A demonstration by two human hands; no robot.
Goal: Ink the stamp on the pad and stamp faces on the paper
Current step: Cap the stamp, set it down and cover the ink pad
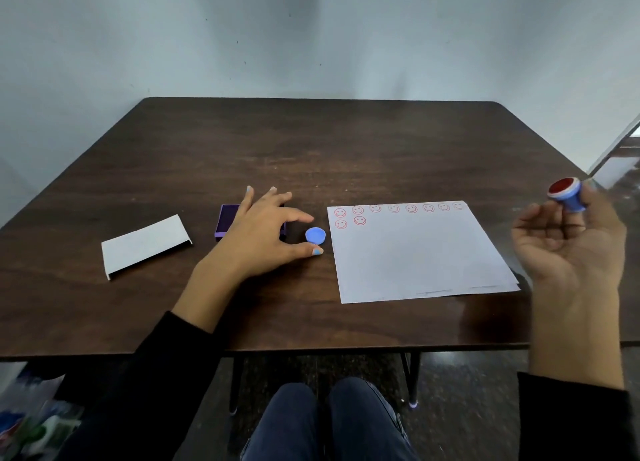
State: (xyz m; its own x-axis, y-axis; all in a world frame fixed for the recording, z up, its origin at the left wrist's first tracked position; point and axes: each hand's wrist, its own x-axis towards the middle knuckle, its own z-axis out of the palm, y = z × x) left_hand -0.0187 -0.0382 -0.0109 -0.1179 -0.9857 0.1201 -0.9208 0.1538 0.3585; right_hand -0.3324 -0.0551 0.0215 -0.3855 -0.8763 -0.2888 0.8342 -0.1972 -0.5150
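My right hand (571, 242) is raised palm-up off the table's right edge, fingertips holding a small round blue stamp (568, 194) with its red inked face turned up. White paper (415, 253) lies on the table right of centre, with a row of red smiley faces along its top edge and two more below at the left. My left hand (263, 232) rests on the table, fingers spread, over a purple ink pad box (227, 221). A round blue cap (315, 235) sits between its thumb and index finger; I cannot tell whether they touch it.
A grey cardboard sleeve (145, 246) lies on the left part of the dark wooden table (311, 149). The wall stands just behind the table's far edge. My knees (329, 422) show below the near edge. Clutter sits on the floor at lower left.
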